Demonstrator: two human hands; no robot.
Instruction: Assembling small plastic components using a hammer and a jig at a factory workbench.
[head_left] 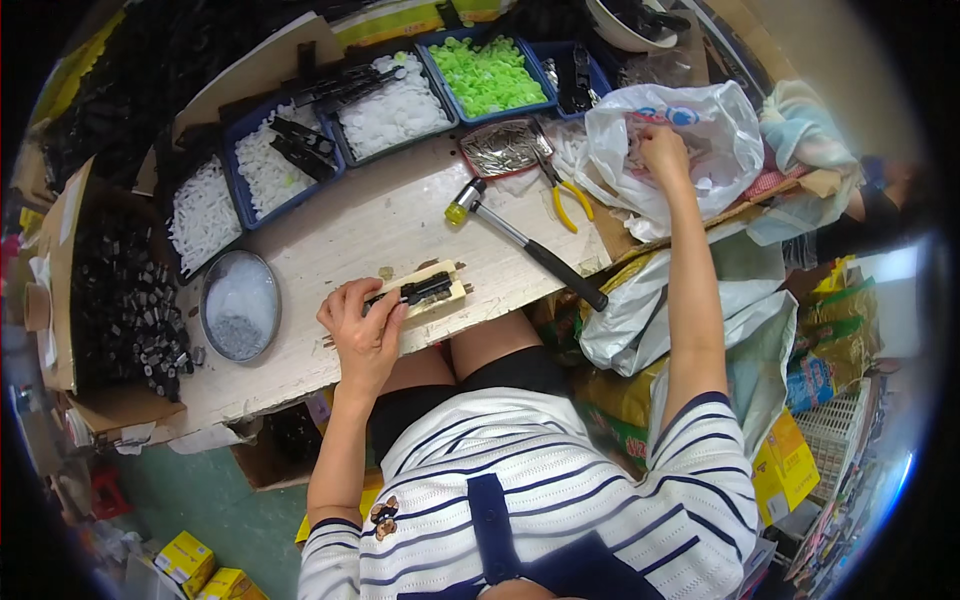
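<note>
Here, seen from above, a black part (428,290) sits in a cream block (458,288) at the near edge of a pale surface (325,240), just in front of the person's lap. Its long axis runs left to right, the right end pointing slightly away from the body. The left hand (362,325) is narrowed, thumb and fingers bent around the part's left end and hiding that end from sight. The right hand (664,155) reaches into the mouth of a white plastic bag (625,195), fingers drawn together among small pale pieces; whether it holds one, I cannot tell. Between block and bag lie one hammer (505,228), its head toward the upper left, and one pair of yellow-handled pliers (568,207), its tip at one tray (464,158) of metal pins. Along the far side stand five bins: one of white rods (215,258), two of white pieces (295,200) with black parts laid on top, one of green pieces (510,112) and one of black parts (602,75). At the left are one round bowl (276,318) of small clear or whitish pieces and one cardboard box (125,405) of black pieces, too many to count. The hammer lies to the right of the block, apart from it.
</note>
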